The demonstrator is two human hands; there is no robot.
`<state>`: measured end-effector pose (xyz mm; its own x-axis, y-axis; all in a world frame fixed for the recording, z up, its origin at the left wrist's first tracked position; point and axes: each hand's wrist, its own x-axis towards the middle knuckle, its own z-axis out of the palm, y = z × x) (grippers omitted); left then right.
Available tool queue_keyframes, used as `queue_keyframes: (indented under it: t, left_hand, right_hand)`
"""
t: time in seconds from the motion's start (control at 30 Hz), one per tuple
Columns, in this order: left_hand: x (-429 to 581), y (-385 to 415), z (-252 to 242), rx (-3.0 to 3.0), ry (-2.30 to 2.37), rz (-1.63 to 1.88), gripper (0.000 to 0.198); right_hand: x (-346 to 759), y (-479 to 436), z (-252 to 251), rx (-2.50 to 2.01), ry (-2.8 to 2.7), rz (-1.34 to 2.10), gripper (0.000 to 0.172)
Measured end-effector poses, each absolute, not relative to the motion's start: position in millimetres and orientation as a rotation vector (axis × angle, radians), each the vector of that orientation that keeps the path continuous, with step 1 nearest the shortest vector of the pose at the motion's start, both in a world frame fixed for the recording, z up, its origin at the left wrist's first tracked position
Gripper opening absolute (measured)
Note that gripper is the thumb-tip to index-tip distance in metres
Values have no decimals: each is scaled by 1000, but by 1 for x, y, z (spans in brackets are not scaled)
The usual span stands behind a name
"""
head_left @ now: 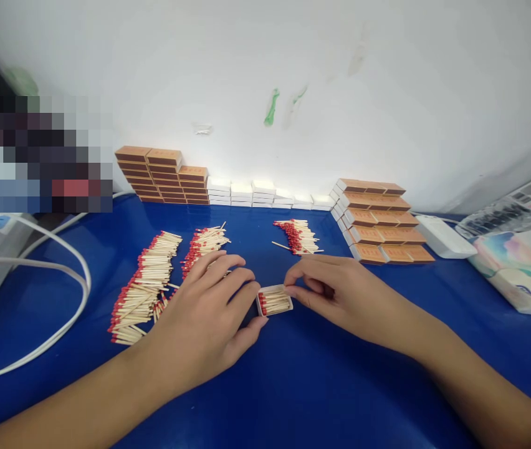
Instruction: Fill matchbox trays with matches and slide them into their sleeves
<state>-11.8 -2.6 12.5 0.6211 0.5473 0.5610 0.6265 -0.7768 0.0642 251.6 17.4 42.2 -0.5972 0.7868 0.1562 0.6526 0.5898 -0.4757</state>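
A small white matchbox tray (pixel 275 314) stands on the blue table, with red-tipped matches (pixel 275 302) lying side by side in it. My left hand (pixel 209 312) steadies the tray at its left end, thumb at the near corner and index finger at the far one. At the tray's right end, the thumb and index finger of my right hand (pixel 328 287) are pinched together; whatever is between them is too small to make out. Loose matches form a long pile (pixel 146 287) and a second pile (pixel 204 243), partly hidden by my left hand. A smaller pile (pixel 299 237) lies beyond the tray.
Brown matchboxes are stacked at the back left (pixel 162 178) and right (pixel 382 224). Between them, white trays (pixel 251 193) line the wall. A white box (pixel 445 237) and a tissue pack (pixel 522 268) sit at the right. White cables (pixel 85 280) loop over the left side.
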Motion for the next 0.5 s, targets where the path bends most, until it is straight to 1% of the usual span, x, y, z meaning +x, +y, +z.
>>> queue_keyframes:
  t: [0.17, 0.5]
  left_hand:
    - [-11, -3, 12, -2757, -973, -893, 20]
    - [-11, -4, 12, -2798, -977, -901, 20]
  right_hand:
    - [246, 19, 39, -1152, -2484, 582, 4]
    - [243, 18, 33, -1137, -2483, 611, 10]
